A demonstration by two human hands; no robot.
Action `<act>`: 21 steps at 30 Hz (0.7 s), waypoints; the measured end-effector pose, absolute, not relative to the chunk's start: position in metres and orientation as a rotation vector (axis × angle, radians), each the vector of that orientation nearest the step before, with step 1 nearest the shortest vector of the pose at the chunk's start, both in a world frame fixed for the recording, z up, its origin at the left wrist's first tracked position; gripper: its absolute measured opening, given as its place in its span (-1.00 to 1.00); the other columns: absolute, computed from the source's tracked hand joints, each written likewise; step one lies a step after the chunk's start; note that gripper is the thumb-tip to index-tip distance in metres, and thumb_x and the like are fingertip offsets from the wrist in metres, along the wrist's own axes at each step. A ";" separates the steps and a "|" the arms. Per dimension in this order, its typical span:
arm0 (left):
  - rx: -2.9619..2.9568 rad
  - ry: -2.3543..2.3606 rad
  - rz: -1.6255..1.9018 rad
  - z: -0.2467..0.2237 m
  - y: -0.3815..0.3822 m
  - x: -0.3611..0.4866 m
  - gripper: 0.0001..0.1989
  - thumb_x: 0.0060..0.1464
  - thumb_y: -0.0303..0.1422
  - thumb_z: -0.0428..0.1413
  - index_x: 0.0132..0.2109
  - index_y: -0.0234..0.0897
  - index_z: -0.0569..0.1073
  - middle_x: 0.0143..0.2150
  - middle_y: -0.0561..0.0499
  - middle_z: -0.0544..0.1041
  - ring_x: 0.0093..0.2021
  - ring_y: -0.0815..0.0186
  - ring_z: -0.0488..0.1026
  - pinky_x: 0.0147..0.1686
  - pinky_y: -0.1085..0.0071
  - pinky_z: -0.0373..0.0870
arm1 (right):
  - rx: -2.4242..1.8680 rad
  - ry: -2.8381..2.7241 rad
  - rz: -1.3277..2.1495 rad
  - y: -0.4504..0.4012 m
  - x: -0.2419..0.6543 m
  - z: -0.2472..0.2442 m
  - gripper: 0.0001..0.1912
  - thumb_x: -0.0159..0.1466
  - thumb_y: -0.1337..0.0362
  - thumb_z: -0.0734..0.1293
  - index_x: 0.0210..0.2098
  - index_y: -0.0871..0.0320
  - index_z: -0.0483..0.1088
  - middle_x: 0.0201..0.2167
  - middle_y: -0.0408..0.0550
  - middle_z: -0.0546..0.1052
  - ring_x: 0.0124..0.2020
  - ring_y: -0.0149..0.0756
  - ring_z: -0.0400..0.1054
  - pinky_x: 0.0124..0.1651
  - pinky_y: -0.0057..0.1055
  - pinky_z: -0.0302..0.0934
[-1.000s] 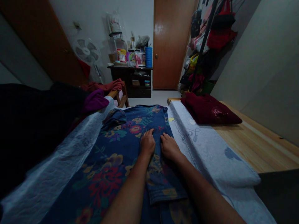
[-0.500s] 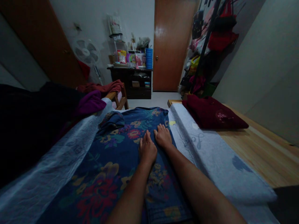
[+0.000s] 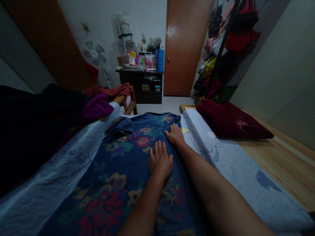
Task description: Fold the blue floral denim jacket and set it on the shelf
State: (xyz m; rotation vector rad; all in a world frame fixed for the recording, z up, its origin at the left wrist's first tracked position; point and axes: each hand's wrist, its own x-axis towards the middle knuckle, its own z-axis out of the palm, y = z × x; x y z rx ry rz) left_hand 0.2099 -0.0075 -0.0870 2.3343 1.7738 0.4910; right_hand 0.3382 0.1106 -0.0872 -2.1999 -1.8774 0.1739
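A dark blue garment with a floral print [image 3: 115, 183], which looks like a shirt or jacket, lies spread out in front of me. One sleeve is folded inward along its right side, and another part is bunched at the upper left. My left hand [image 3: 161, 160] rests flat on the folded sleeve, fingers spread and palm down. Farther up, near the garment's right edge, my right hand [image 3: 175, 134] also presses flat with fingers apart. Neither hand grips anything. Under the garment is a pale grey-white cloth [image 3: 231, 173].
A folded maroon garment [image 3: 236, 121] sits on the wooden board [image 3: 290, 150] at right. Dark clothes [image 3: 36, 118] and a purple cloth [image 3: 98, 106] are heaped at left. Beyond stand a fan [image 3: 95, 54], a dark cabinet [image 3: 140, 87] and a door [image 3: 182, 59].
My left hand has turned from its edge to lie flat with fingers spread. My right hand's fingers have straightened, still near the garment's right edge. The view has shifted slightly.
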 end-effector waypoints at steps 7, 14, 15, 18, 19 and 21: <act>2.349 1.765 0.507 -0.089 -0.007 0.209 -0.36 0.17 -0.18 0.01 0.35 -0.25 0.15 0.43 -0.22 0.02 0.42 -0.07 -0.11 0.32 -0.10 -0.16 | -2.242 -1.869 0.154 0.139 0.350 -0.090 -0.22 0.37 -0.07 -0.03 0.38 0.36 -0.07 0.43 0.13 -0.09 0.42 -0.10 -0.29 0.37 -0.14 -0.39; 2.390 1.788 0.478 -0.086 -0.010 0.208 -0.41 0.18 -0.11 0.03 0.32 -0.07 0.22 0.44 -0.11 0.04 0.42 -0.08 -0.10 0.31 -0.11 -0.10 | -2.281 -1.872 0.147 0.158 0.356 -0.093 -0.23 0.37 -0.10 -0.05 0.39 0.29 -0.07 0.43 0.09 -0.11 0.43 -0.11 -0.33 0.37 -0.14 -0.39; 2.392 1.799 0.464 -0.085 -0.010 0.208 -0.41 0.18 -0.10 0.02 0.33 -0.06 0.21 0.44 -0.11 0.04 0.42 -0.06 -0.10 0.31 -0.10 -0.10 | -2.287 -1.874 0.141 0.158 0.356 -0.093 -0.23 0.37 -0.10 -0.05 0.39 0.29 -0.07 0.43 0.09 -0.12 0.43 -0.11 -0.33 0.37 -0.13 -0.39; 2.397 1.814 0.414 -0.084 -0.010 0.208 -0.40 0.20 -0.06 -0.02 0.34 -0.05 0.19 0.44 -0.11 0.02 0.42 -0.05 -0.12 0.32 -0.07 -0.13 | -2.289 -1.904 0.155 0.156 0.357 -0.092 -0.24 0.38 -0.08 -0.05 0.39 0.31 -0.08 0.43 0.10 -0.12 0.43 -0.09 -0.32 0.37 -0.12 -0.37; 2.399 1.816 0.401 -0.084 -0.010 0.208 -0.40 0.20 -0.05 -0.03 0.34 -0.05 0.18 0.44 -0.10 0.02 0.42 -0.05 -0.13 0.32 -0.07 -0.13 | -2.280 -1.932 0.169 0.155 0.359 -0.089 -0.25 0.39 -0.06 -0.06 0.38 0.33 -0.08 0.43 0.14 -0.12 0.42 -0.07 -0.30 0.37 -0.11 -0.34; 2.403 1.818 0.382 -0.084 -0.010 0.209 -0.40 0.21 -0.04 -0.05 0.35 -0.05 0.16 0.44 -0.09 0.01 0.42 -0.05 -0.13 0.32 -0.08 -0.13 | -2.247 -2.028 0.213 0.152 0.361 -0.083 -0.28 0.40 -0.03 -0.07 0.36 0.36 -0.02 0.41 0.22 -0.05 0.40 -0.01 -0.20 0.34 -0.09 -0.22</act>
